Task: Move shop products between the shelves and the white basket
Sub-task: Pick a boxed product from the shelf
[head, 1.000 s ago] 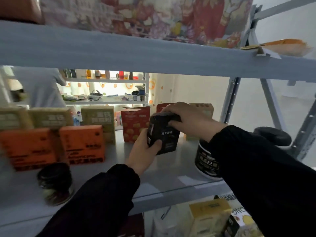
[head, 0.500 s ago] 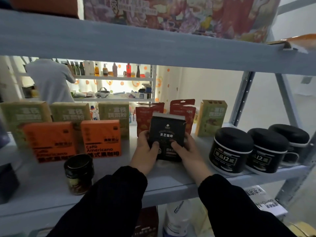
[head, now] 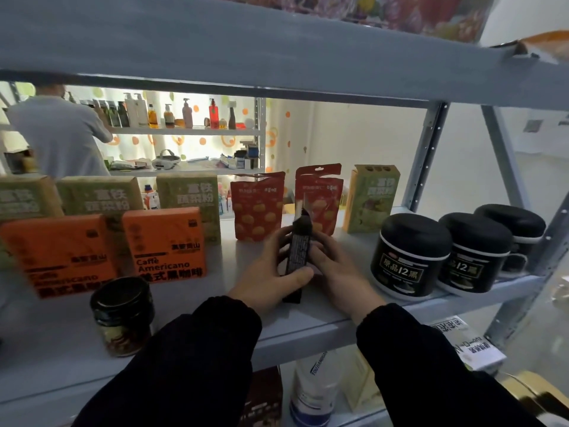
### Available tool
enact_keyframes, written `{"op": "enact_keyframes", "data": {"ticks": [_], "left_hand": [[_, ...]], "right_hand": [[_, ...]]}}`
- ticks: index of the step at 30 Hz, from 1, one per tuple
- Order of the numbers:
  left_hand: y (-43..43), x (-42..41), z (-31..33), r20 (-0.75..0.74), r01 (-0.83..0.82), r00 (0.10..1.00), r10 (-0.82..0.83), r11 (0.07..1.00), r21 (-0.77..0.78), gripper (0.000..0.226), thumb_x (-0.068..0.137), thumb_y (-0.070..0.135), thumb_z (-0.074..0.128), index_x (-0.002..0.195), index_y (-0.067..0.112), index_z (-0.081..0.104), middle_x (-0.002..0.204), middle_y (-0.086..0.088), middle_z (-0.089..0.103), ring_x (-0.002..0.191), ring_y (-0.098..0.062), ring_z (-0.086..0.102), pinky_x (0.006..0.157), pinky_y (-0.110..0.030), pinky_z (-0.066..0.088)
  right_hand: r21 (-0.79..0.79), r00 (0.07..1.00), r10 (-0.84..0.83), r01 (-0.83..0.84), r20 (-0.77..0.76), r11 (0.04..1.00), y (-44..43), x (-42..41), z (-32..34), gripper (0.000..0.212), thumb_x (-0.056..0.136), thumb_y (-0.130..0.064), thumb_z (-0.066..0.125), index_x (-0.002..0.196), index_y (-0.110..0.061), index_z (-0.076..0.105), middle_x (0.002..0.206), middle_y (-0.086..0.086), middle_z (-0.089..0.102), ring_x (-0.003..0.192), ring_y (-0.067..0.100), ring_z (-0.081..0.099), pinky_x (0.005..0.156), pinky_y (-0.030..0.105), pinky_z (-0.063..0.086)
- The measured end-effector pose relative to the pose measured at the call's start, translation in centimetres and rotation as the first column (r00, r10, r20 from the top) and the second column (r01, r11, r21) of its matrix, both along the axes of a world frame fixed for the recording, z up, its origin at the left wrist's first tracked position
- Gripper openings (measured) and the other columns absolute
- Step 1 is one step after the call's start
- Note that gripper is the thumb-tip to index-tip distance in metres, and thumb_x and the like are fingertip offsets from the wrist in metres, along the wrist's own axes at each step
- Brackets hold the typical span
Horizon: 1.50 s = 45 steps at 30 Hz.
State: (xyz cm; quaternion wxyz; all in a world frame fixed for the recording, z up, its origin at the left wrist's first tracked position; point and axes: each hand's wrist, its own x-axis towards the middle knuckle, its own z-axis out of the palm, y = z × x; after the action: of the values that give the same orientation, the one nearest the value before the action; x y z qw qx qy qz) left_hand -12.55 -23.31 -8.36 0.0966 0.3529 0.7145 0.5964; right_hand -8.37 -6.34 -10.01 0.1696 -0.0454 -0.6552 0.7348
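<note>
Black box [head: 297,257] (printed narrow side), upright.

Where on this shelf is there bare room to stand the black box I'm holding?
Bare shelf shows between the right orange box and the left red pouch, and between your right hand, on the black box, and the nearest black tub. The back row and the tubs at the right end are crowded.
</note>
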Motion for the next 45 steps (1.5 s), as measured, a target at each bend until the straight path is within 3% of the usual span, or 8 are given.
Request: {"op": "enact_keyframes", "data": {"ticks": [9, 23, 29, 33, 35, 39, 42, 45], "left_hand": [[0.3, -0.9, -0.1, -0.207, -0.292, 0.932, 0.297, 0.955, 0.053, 0.023, 0.103, 0.029, 0.058, 0.116, 0.043, 0.044, 0.114, 0.015, 0.063, 0.103, -0.005, 0.065, 0.077, -0.015, 0.051], [0.0, -2.1, -1.4, -0.216, -0.33, 0.921, 0.323, 0.944, 0.006, 0.064, 0.105, 0.026, 0.049, 0.157, 0.047, 0.018, 0.145, 0.006, 0.053, 0.128, -0.012, 0.054, 0.105, -0.039, 0.05], [-1.0, 2.6, 0.9, -0.195, -0.353, 0.913, 0.358, 0.934, 0.06, 0.069, 0.108, 0.011, 0.045, 0.16, 0.044, 0.015, 0.128, 0.046, 0.04, 0.108, 0.037, 0.039, 0.086, 0.007, 0.034], [-1.2, 9.8, 1.8, -0.302, -0.302, 0.892, 0.335, 0.941, 0.151, 0.069, 0.107, 0.02, 0.049, 0.139, 0.075, 0.022, 0.13, 0.047, 0.048, 0.127, 0.008, 0.051, 0.099, -0.015, 0.046], [-0.5, 13.8, 0.1, -0.252, -0.248, 0.924, 0.288, 0.952, 0.178, 0.06, 0.105, 0.029, 0.05, 0.142, 0.071, 0.028, 0.134, 0.025, 0.057, 0.126, -0.008, 0.058, 0.096, -0.031, 0.055], [2.6, 21.0, -5.0, -0.091, -0.195, 0.974, 0.205, 0.975, 0.11, 0.062, 0.099, 0.027, 0.05, 0.15, 0.056, 0.032, 0.126, 0.021, 0.062, 0.113, -0.009, 0.066, 0.083, -0.03, 0.06], [5.8, 24.8, -8.8, 0.087, -0.185, 0.979, 0.182, 0.983, 0.021, 0.058, 0.106, 0.012, 0.049, 0.147, 0.052, 0.037, 0.12, 0.011, 0.063, 0.096, -0.004, 0.07, 0.069, -0.023, 0.058], [9.1, 27.4, -11.9, 0.402, -0.071, 0.909, 0.111, 0.991, -0.112, 0.052, 0.108, 0.007, 0.042, 0.139, 0.048, 0.052, 0.108, 0.004, 0.07, 0.075, -0.011, 0.068, 0.057, -0.029, 0.053]], "right_hand": [[-0.021, 0.989, -0.105, 0.104, -0.099, 0.994, 0.6, -0.5, -0.6, 0.062, 0.074, -0.03, 0.081, 0.132, -0.024, 0.06, 0.126, 0.016, 0.069, 0.115, 0.033, 0.069, 0.103, 0.061, 0.052], [0.185, 0.99, -0.129, 0.136, -0.054, 0.973, 0.0, -0.8, -0.8, 0.064, 0.073, -0.06, 0.079, 0.132, -0.05, 0.056, 0.125, -0.005, 0.071, 0.114, 0.02, 0.069, 0.101, 0.052, 0.055], [0.287, 0.99, -0.113, 0.132, -0.083, 0.949, -1.6, 2.3, 0.9, 0.048, 0.095, -0.045, 0.069, 0.141, -0.041, 0.053, 0.119, -0.024, 0.065, 0.11, 0.006, 0.065, 0.101, 0.044, 0.055], [0.169, 0.987, -0.063, 0.088, -0.151, 0.982, -1.3, 9.0, 0.1, 0.043, 0.094, -0.043, 0.068, 0.136, -0.039, 0.058, 0.123, -0.008, 0.072, 0.114, 0.017, 0.069, 0.093, 0.053, 0.059], [0.128, 0.988, -0.051, 0.07, -0.147, 0.989, 0.0, 13.4, -1.7, 0.043, 0.096, -0.036, 0.067, 0.138, -0.03, 0.058, 0.127, -0.004, 0.071, 0.119, 0.017, 0.067, 0.099, 0.047, 0.057], [0.012, 0.997, -0.078, 0.078, -0.011, 0.997, 3.5, 22.6, -6.2, 0.036, 0.098, -0.031, 0.068, 0.132, -0.026, 0.062, 0.119, -0.005, 0.074, 0.112, 0.017, 0.071, 0.091, 0.042, 0.06], [-0.118, 0.988, -0.093, 0.108, 0.126, 0.987, 6.2, 29.0, -9.3, 0.03, 0.107, -0.027, 0.051, 0.133, -0.039, 0.059, 0.117, -0.009, 0.074, 0.103, 0.02, 0.074, 0.076, 0.052, 0.063], [-0.18, 0.973, -0.104, 0.142, 0.206, 0.973, 8.1, 34.8, -11.5, 0.032, 0.107, -0.043, 0.047, 0.136, -0.054, 0.056, 0.132, -0.01, 0.068, 0.119, 0.022, 0.067, 0.086, 0.057, 0.06]]}}
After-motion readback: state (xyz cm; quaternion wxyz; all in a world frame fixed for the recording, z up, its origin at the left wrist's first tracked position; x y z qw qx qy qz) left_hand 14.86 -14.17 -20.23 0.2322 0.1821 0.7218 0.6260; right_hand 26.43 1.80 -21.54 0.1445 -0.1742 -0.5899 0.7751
